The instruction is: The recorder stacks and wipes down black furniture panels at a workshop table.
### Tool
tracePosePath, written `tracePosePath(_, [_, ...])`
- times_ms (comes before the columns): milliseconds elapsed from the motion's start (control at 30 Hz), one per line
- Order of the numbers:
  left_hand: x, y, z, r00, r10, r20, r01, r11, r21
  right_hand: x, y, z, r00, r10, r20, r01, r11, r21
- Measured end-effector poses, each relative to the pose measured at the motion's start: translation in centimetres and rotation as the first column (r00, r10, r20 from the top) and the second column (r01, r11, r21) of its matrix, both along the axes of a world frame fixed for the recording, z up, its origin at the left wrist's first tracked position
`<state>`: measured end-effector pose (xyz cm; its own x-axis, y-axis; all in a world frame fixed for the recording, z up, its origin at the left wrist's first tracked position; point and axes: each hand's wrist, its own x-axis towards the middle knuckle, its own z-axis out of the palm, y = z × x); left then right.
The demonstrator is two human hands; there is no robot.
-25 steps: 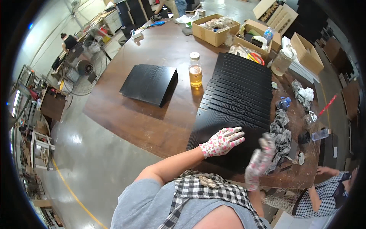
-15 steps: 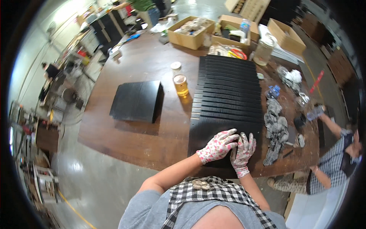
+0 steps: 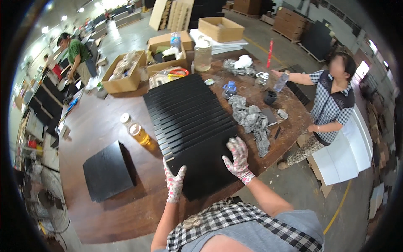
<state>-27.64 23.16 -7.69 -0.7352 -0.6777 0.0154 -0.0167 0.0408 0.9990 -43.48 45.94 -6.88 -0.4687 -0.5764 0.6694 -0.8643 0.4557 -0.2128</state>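
A row of black panels (image 3: pixel 191 113), each overlapping the one behind it, runs across the tabletop. The nearest black panel (image 3: pixel 204 170) lies toward me with most of its face showing. Along its left edge rests my left hand (image 3: pixel 173 180), in a white glove with pink spots, thumb apart from the fingers. At the right edge of the same panel is my right hand (image 3: pixel 238 160), gloved alike, its fingers spread and touching the panel. Neither hand is closed around anything. To the left a separate stack of black panels (image 3: pixel 108 170) sits on the table.
On the brown table (image 3: pixel 90 218) stand a jar of amber liquid (image 3: pixel 139 133), cardboard boxes (image 3: pixel 124 73) and a large clear jar (image 3: pixel 203 54). Crumpled grey cloth (image 3: pixel 252 119) lies right of the row. A co-worker (image 3: pixel 336 92) at the right edge holds a clear bottle (image 3: pixel 281 80).
My hands were close together on the near panel; now they are apart, left at its left edge, right at its right edge. The view has turned toward the right.
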Motion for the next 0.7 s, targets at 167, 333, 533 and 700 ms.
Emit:
tracePosePath(167, [-0.3, 0.4, 0.6, 0.999, -0.051, -0.001, 0.051, 0.997, 0.065, -3.4, 1.8, -0.7, 0.674, -0.010, 0.739, 0.243, 0.947, -0.209])
tracePosePath(333, [-0.5, 0.2, 1.2, 0.998, -0.049, -0.028, 0.054, 0.982, 0.181, -5.6, 1.9, -0.8, 0.260, 0.200, 0.945, 0.144, 0.959, -0.243])
tracePosePath(533, [0.0, 0.0, 1.7, 0.992, -0.078, -0.098, 0.108, 0.930, 0.350, -6.5, 1.9, 0.0, 0.077, 0.274, 0.959, 0.134, 0.950, -0.282])
tracePosePath(700, [0.9, -0.2, 0.0, 1.000, -0.025, -0.006, 0.025, 0.898, 0.438, -6.5, 1.6, 0.4, 0.046, 0.291, 0.956, 0.042, 0.955, -0.293])
